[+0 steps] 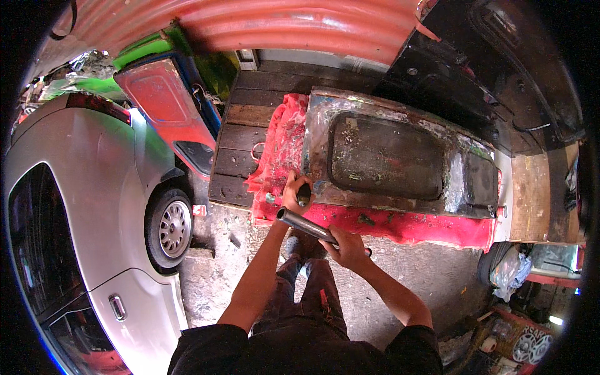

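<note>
My right hand (347,248) is wrapped round a grey metal pipe (303,225), which slants in front of my body with its hollow-looking end up and to the left. Closed at the near left corner of a worn metal panel (317,164), my left hand (292,191) grips a dark-handled tool (304,194); its working end is hidden. The panel has two recessed, dark sections scattered with flakes and scraped paint round its rim. Beneath it lies a red cloth (431,232), littered with chips along the near side.
A wooden plank bench (240,134) carries the cloth and panel. A silver car (100,162) stands close on the left, its wheel near the bench. Painted panels (150,94) lean at the back left, and a large black panel (450,75) rises at the back right. Clutter lies lower right.
</note>
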Demonstrator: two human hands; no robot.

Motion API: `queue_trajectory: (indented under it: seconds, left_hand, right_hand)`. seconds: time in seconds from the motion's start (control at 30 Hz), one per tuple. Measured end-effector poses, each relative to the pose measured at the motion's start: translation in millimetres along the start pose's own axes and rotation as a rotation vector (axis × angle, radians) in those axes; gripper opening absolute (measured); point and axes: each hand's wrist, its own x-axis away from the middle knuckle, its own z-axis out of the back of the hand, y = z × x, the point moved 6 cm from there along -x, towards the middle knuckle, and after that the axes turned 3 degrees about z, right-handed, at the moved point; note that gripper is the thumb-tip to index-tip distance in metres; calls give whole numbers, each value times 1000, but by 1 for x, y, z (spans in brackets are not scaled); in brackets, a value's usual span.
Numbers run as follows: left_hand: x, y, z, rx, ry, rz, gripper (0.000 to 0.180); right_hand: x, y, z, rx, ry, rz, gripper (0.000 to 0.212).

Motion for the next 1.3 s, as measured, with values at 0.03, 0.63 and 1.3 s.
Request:
queue_trajectory:
  seconds: [0.03,0.63,1.3]
  left_hand:
    - [-1,1,0,10,-19,-4,29]
    - [-2,-6,-5,-62,-48,45,30]
    - [-5,1,-3,93,2,20,28]
  right_hand:
    - [-1,-2,1,5,5,11,39]
    - [-18,20,-4,340,-41,-11,39]
    - [-9,-12,-1,32,-77,37,45]
